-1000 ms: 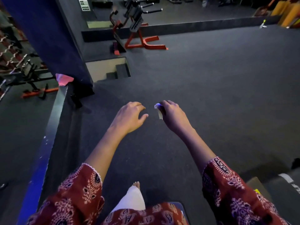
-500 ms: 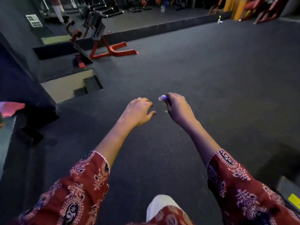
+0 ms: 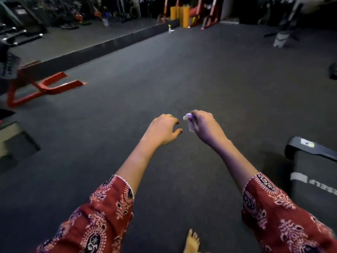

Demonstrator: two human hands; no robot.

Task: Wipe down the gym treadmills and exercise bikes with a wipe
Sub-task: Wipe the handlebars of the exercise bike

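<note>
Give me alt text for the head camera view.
The right hand pinches a white wipe beside the empty left hand, both arms in red patterned sleeves stretched over dark gym flooring. A red equipment frame stands at left.

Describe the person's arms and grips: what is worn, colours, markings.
Both arms wear loose red sleeves, the left sleeve and the right sleeve, printed with white and dark paisley and floral motifs and ending near the elbow. The forearms are bare. The left grip and right grip are ungloved; no watch or bangle shows.
</note>
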